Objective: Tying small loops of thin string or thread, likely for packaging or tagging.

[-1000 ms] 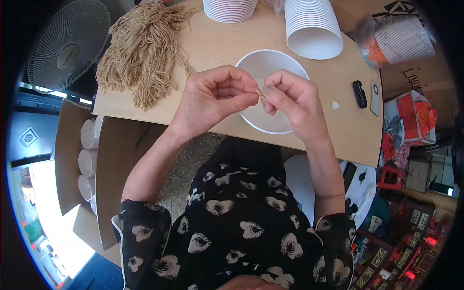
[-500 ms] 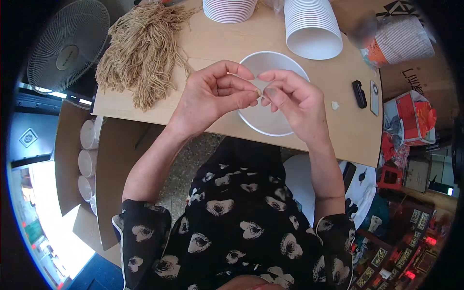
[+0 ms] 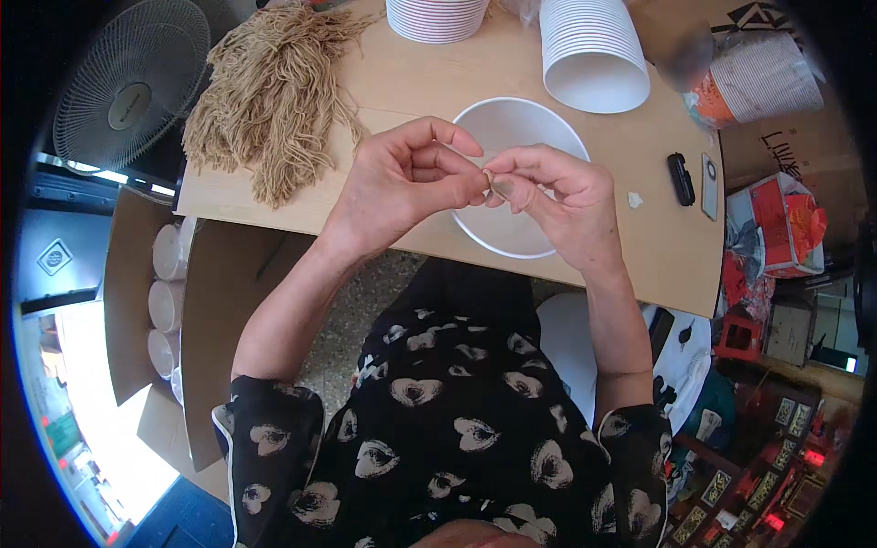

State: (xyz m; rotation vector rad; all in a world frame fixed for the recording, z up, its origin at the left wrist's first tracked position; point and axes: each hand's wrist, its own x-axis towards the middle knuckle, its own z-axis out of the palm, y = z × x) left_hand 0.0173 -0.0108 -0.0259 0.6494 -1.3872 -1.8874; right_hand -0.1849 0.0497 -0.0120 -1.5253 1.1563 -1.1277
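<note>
Over a white round tub on the table, my two hands meet at their fingertips. My left hand pinches a small tan strand-like bit between thumb and index finger, the other fingers curled. Thumb and fingers of my right hand close on the same bit from the other side. Most of it is hidden by the fingertips, so its exact kind cannot be made out. To the left lies a heap of tan strings, apart from both hands.
Stacked white paper tubs and another stack stand at the table's far side. A black clip-like object and a flat grey device lie at right. A cardboard box with wrapped tubs and a fan are at left.
My right hand's fingertips have come down and inward, closing on the small tan bit against the left fingertips. My left hand has stayed nearly in place.
</note>
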